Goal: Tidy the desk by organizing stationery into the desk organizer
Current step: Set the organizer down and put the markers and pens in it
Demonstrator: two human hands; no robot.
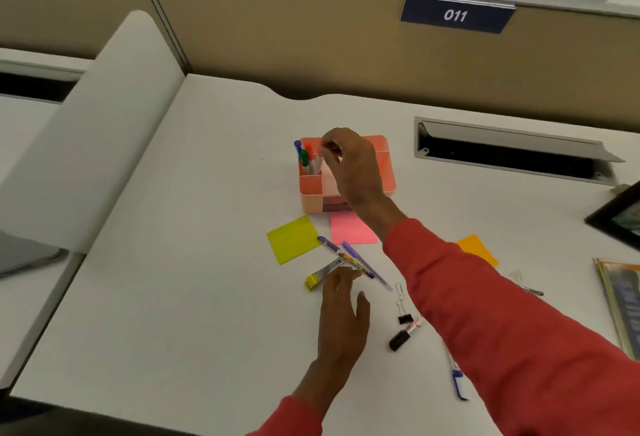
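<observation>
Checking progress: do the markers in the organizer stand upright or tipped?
Upright: the markers stand caps up in a left compartment of the organizer.

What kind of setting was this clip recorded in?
Most likely an office cubicle workstation: tan partition panels behind a white desk, a blue sign reading 011 hung on the partition, and a cable hatch set in the desktop.

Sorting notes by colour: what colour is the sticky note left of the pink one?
The sticky note is yellow-green, seen in the head view.
</observation>
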